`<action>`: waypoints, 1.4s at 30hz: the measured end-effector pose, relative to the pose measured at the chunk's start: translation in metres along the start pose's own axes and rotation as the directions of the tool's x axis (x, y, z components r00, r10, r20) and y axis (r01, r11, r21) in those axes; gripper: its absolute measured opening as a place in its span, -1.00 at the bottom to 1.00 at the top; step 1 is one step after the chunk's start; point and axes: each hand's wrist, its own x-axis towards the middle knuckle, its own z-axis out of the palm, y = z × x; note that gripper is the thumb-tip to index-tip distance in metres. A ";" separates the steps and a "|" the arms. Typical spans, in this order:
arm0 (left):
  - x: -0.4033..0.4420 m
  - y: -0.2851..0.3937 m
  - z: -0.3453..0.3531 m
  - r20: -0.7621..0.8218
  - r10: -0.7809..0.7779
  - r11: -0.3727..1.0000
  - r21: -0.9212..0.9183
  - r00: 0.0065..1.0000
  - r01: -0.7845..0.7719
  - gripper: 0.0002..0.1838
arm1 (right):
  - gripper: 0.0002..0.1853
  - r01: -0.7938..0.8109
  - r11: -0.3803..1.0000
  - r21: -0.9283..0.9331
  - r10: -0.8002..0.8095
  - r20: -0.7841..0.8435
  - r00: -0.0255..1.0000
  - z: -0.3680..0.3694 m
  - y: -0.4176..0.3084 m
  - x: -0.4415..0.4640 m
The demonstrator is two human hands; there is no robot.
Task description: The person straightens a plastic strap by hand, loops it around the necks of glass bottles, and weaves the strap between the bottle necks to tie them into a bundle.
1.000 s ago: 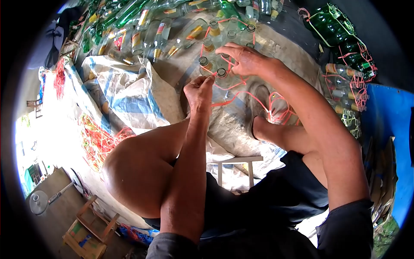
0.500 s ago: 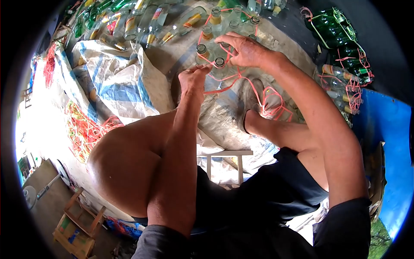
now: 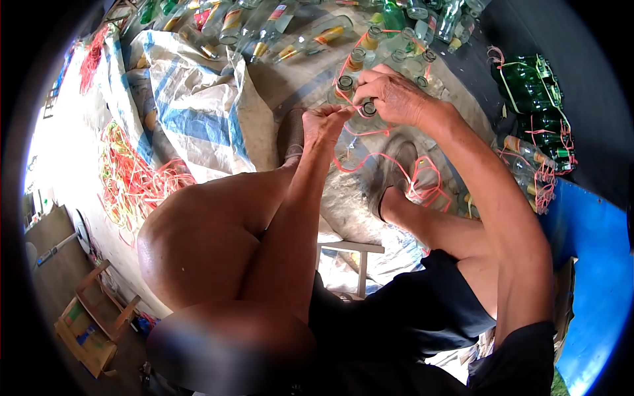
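Several clear glass bottles stand upright in a cluster, with pink twine running round their necks. My left hand is closed, pinching the twine at the near left side of the cluster. Close beside it, my right hand bends over the near bottles, its thumb and fingers drawn together at the twine by the nearest bottle neck. A loose length of twine hangs below the hands and runs to a tangled loop by the right shoe.
Loose bottles lie beyond the cluster. Tied green bottles and clear bottles are at the right. A white and blue sack and a heap of twine lie left. A wooden stool is between the legs.
The view has shifted, so the bottles appear farther right. My right hand has drawn in nearer to my left hand, its fingers more bent. The twine stays in my left hand.
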 end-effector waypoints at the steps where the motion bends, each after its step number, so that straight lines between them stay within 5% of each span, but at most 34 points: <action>1: -0.002 0.002 0.000 -0.006 -0.028 0.999 0.016 1.000 0.028 -0.75 | -0.57 -0.016 1.000 -0.017 0.017 0.010 1.000 0.001 0.001 0.002; 14: 0.005 0.004 0.009 -0.085 -0.006 0.991 0.133 0.996 0.017 -0.72 | -0.37 -0.219 0.975 -0.025 0.216 0.309 0.926 -0.020 -0.017 0.021; 20: 0.013 -0.012 0.011 -0.138 0.097 0.981 0.178 0.986 -0.072 -0.58 | -0.51 -0.210 0.959 -0.192 0.269 0.367 0.890 -0.022 -0.018 0.029; 28: 0.011 -0.009 0.015 -0.116 0.227 0.950 0.246 0.967 -0.193 -0.54 | -0.59 -0.028 0.931 -0.363 0.142 0.293 0.946 -0.030 -0.028 0.026; 32: 0.014 -0.019 0.019 -0.072 0.248 0.966 0.088 0.966 -0.242 -0.63 | -0.71 0.109 0.876 -0.470 -0.060 0.119 0.991 -0.021 -0.017 0.017; 36: 0.005 -0.013 0.020 0.009 0.301 0.953 -0.022 0.953 -0.301 -0.68 | -0.81 0.159 0.866 -0.475 -0.130 0.093 0.987 -0.029 -0.020 0.015; 42: 0.006 -0.016 0.018 0.077 0.284 0.956 0.050 0.956 -0.288 -0.72 | -0.90 0.198 0.865 -0.460 -0.217 0.011 0.976 -0.036 -0.017 0.009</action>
